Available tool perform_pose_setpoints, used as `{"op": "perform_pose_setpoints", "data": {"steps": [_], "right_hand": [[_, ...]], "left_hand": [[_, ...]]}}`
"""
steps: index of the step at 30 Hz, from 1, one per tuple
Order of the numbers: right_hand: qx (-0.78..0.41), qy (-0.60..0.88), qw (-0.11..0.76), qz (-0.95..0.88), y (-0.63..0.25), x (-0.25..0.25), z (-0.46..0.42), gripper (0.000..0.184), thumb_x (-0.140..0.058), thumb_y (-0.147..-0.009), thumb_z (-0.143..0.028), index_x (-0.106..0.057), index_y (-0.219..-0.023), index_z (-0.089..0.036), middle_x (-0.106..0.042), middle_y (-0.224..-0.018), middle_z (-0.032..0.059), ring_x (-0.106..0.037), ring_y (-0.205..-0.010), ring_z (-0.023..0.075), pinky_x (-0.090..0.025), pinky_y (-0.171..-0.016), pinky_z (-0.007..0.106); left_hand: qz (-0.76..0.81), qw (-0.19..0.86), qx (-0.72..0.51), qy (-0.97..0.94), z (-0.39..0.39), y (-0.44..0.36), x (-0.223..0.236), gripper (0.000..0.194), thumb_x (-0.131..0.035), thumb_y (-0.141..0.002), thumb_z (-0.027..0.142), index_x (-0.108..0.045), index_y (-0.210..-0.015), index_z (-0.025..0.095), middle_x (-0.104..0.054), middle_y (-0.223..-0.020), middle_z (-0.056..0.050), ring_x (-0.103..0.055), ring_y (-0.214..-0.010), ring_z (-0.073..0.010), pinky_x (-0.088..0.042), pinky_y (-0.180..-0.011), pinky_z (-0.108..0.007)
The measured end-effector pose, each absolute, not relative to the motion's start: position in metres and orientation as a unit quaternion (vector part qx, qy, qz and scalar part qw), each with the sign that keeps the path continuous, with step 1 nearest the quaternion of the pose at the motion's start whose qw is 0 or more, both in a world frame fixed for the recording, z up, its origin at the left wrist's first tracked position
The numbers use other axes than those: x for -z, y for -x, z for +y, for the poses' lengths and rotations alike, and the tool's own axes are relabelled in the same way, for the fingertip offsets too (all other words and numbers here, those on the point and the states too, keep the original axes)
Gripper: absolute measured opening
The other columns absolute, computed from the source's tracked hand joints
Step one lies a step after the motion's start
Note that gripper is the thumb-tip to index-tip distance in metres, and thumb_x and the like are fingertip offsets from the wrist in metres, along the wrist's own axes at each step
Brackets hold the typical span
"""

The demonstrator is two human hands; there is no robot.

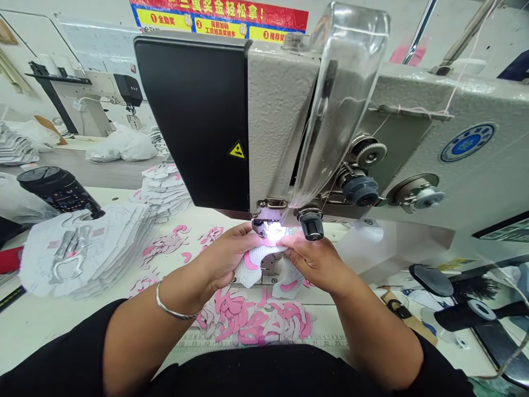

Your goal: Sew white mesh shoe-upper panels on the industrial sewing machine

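Observation:
My left hand (225, 256) and my right hand (312, 259) both pinch a white mesh shoe piece with pink trim (258, 264) under the lit needle area (273, 231) of a grey sewing machine (413, 138). The fingertips of both hands meet at the presser foot. A silver bangle (173, 309) circles my left wrist. Below my hands lies a heap of pink curved trim pieces (256, 320) on the table.
A stack of white mesh shoe panels (91, 242) lies at the left, with a black cylinder (58, 190) behind it. More stacked pieces (163, 187) stand further back. A second sewing machine (91, 99) is at the far left. Black tools (454, 298) lie at the right.

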State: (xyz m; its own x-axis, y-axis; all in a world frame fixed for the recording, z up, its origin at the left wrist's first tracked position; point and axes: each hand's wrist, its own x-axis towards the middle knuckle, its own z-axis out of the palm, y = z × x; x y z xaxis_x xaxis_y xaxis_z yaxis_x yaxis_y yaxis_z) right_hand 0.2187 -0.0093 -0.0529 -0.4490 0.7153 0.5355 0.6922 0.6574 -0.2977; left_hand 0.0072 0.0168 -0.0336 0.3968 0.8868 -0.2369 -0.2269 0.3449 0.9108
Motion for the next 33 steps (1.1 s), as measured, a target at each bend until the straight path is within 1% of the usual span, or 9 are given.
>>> {"op": "perform_pose_setpoints", "data": {"steps": [3, 6, 10, 15, 18, 21, 25, 29, 33], "right_hand": [[-0.002, 0.4, 0.333, -0.854, -0.219, 0.054, -0.007, 0.026, -0.048, -0.098, -0.024, -0.068, -0.114, -0.027, -0.074, -0.09, -0.001, -0.064, -0.077, 0.0139, -0.045, -0.066, 0.025], [0.01, 0.394, 0.336, -0.855, -0.22, 0.056, -0.004, 0.026, -0.047, -0.099, -0.025, -0.069, -0.114, -0.027, -0.074, -0.094, 0.0009, -0.065, -0.083, 0.0154, -0.046, -0.069, 0.026], [-0.02, 0.397, 0.332, -0.856, -0.222, 0.057, -0.002, 0.025, -0.048, -0.1, -0.028, -0.068, -0.115, -0.03, -0.074, -0.095, -0.0006, -0.065, -0.086, 0.0151, -0.047, -0.071, 0.026], [-0.016, 0.402, 0.325, -0.856, -0.223, 0.056, -0.003, 0.025, -0.049, -0.099, -0.029, -0.069, -0.113, -0.03, -0.072, -0.096, -0.0001, -0.064, -0.084, 0.0153, -0.045, -0.07, 0.026], [-0.012, 0.415, 0.322, -0.851, -0.222, 0.055, -0.003, 0.023, -0.049, -0.099, -0.031, -0.071, -0.108, -0.03, -0.071, -0.091, -0.0001, -0.062, -0.08, 0.0151, -0.044, -0.067, 0.026], [-0.005, 0.425, 0.313, -0.849, -0.22, 0.054, -0.003, 0.024, -0.049, -0.1, -0.03, -0.07, -0.109, -0.03, -0.07, -0.088, 0.0001, -0.062, -0.08, 0.0154, -0.043, -0.066, 0.026], [0.072, 0.433, 0.313, -0.842, -0.212, 0.058, -0.007, 0.029, -0.044, -0.101, -0.031, -0.071, -0.11, -0.028, -0.068, -0.083, 0.0023, -0.061, -0.076, 0.0166, -0.041, -0.062, 0.027], [0.156, 0.442, 0.292, -0.833, -0.203, 0.063, -0.014, 0.031, -0.041, -0.1, -0.027, -0.069, -0.113, -0.024, -0.068, -0.078, 0.0037, -0.059, -0.07, 0.0176, -0.039, -0.057, 0.028], [0.196, 0.449, 0.293, -0.821, -0.196, 0.065, -0.019, 0.028, -0.044, -0.098, -0.022, -0.068, -0.112, -0.021, -0.07, -0.08, 0.0039, -0.057, -0.065, 0.0178, -0.035, -0.054, 0.031]], "left_hand": [[0.388, 0.718, -0.39, -0.425, 0.017, -0.008, 0.033, 0.014, -0.076, -0.07, 0.018, -0.068, -0.081, 0.018, -0.067, -0.073, -0.003, -0.065, -0.066, -0.017, -0.055, -0.066, -0.031], [0.389, 0.716, -0.396, -0.423, 0.017, -0.008, 0.034, 0.013, -0.075, -0.07, 0.018, -0.066, -0.079, 0.018, -0.066, -0.071, -0.002, -0.067, -0.067, -0.0176, -0.055, -0.065, -0.031], [0.391, 0.716, -0.397, -0.421, 0.018, -0.008, 0.035, 0.016, -0.074, -0.069, 0.017, -0.065, -0.082, 0.018, -0.067, -0.072, -0.002, -0.068, -0.068, -0.0183, -0.055, -0.063, -0.03], [0.388, 0.715, -0.402, -0.42, 0.018, -0.007, 0.037, 0.018, -0.073, -0.07, 0.017, -0.065, -0.086, 0.017, -0.069, -0.073, -0.003, -0.07, -0.07, -0.0193, -0.055, -0.063, -0.029], [0.38, 0.712, -0.41, -0.425, 0.019, -0.006, 0.039, 0.017, -0.074, -0.07, 0.017, -0.064, -0.083, 0.017, -0.069, -0.074, -0.002, -0.068, -0.068, -0.0171, -0.054, -0.063, -0.028], [0.388, 0.708, -0.409, -0.425, 0.022, -0.004, 0.039, 0.016, -0.076, -0.069, 0.018, -0.064, -0.079, 0.017, -0.069, -0.073, -0.001, -0.067, -0.066, -0.0154, -0.054, -0.062, -0.026], [0.385, 0.713, -0.397, -0.43, 0.028, 0.004, 0.041, 0.022, -0.08, -0.069, 0.019, -0.066, -0.086, 0.016, -0.071, -0.079, -0.003, -0.068, -0.07, -0.0144, -0.054, -0.066, -0.025], [0.383, 0.72, -0.395, -0.423, 0.029, 0.016, 0.047, 0.024, -0.082, -0.072, 0.025, -0.063, -0.086, 0.017, -0.068, -0.076, -0.001, -0.064, -0.063, -0.0109, -0.051, -0.059, -0.022], [0.373, 0.727, -0.424, -0.392, 0.018, 0.023, 0.053, 0.027, -0.079, -0.076, 0.025, -0.063, -0.097, 0.019, -0.068, -0.087, 0.0, -0.064, -0.07, -0.0101, -0.053, -0.062, -0.021]]}}
